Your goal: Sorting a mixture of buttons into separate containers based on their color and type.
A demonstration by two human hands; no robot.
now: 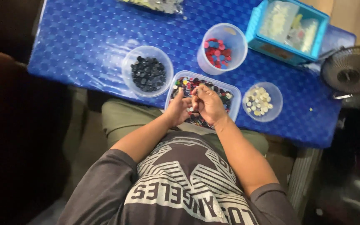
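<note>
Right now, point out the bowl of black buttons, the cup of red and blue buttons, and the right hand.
bowl of black buttons [125, 71]: head view, on its clear left rim.
cup of red and blue buttons [238, 37]: head view, on its upper right wall.
right hand [209, 105]: head view, on the back of the hand.

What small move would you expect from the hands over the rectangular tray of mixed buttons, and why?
Probably the right hand carries a pinched button to a matching container. Both hands meet over the clear rectangular plastic tray of mixed-colour buttons; round clear tubs hold black buttons, red and blue buttons and pale buttons separately. What the fingers hold is too small to tell.
</note>
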